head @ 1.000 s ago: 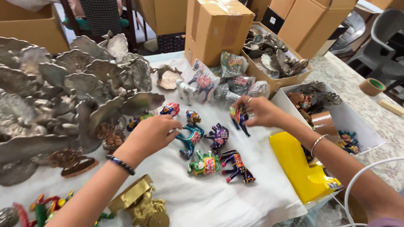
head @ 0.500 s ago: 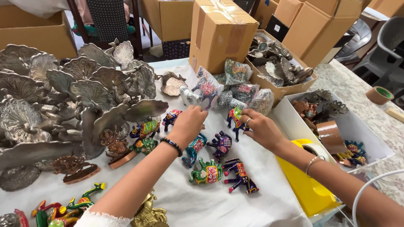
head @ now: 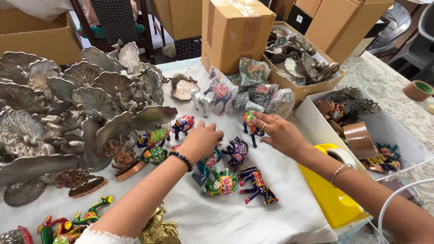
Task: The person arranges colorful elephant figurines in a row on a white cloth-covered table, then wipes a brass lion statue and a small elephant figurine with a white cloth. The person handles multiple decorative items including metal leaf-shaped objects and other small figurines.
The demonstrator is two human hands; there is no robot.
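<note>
My left hand (head: 200,141) lies closed over small painted animal figurines on the white cloth (head: 217,217), next to a blue painted elephant (head: 183,125); what it grips is hidden under the fingers. My right hand (head: 278,132) pinches a small blue and red animal figurine (head: 251,125) with its fingertips. Between the two hands stands a purple elephant (head: 236,151). In front of them are a green elephant (head: 221,184) and a blue and red camel (head: 256,184). A black bead bracelet is on my left wrist and a thin bangle on my right.
Silver metal peacock figures (head: 68,104) crowd the left side. Wrapped figurines (head: 253,88) lie by a tall cardboard box (head: 235,31). A box of metal pieces (head: 300,56), a white tray (head: 398,135), a yellow tape dispenser (head: 332,199) and a tape roll (head: 418,89) are at right.
My left hand has moved right and forward onto the painted figurines near the blue elephant. My right hand has shifted slightly with the blue and red figurine in its fingers. The camera moved closer.
</note>
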